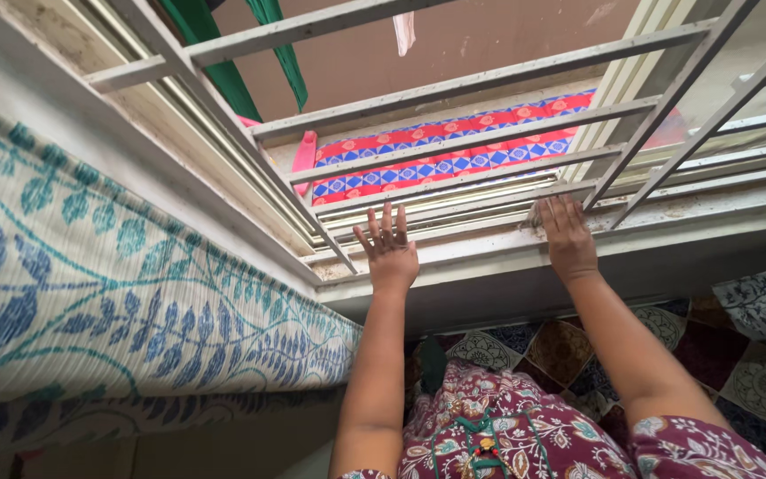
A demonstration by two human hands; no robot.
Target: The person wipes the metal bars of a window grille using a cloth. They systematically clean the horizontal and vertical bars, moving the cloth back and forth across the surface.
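Both hands reach up to a dusty window sill [489, 253] that runs across the view, its long axis going from lower left to upper right, with the sliding tracks parallel to it just beyond.

The left hand [389, 253] lies flat on the sill's near ledge, fingers spread and pointing away from the person toward the window; it grips nothing. The right hand [567, 235] lies further right along the same sill, well apart from the left, fingers together and pressed down on a small grey cloth [535, 215] that shows at its left edge. Whether the fingers curl around the cloth cannot be told; the palm bears on it.

Above the sill stands a grille of pale metal bars [454, 182], several running parallel to the sill and 2 slanted ones crossing near the right hand. The gaps between bars are narrow, so open room is mainly along the ledge between the 2 hands and to the right of the right hand.

Left of the left hand, a curtain with blue leaf print [90, 293] hangs close beside the frame. Outside, a red and blue patterned mat [445, 151] lies beyond the bars. Below the sill, patterned floor tiles [560, 350] show.
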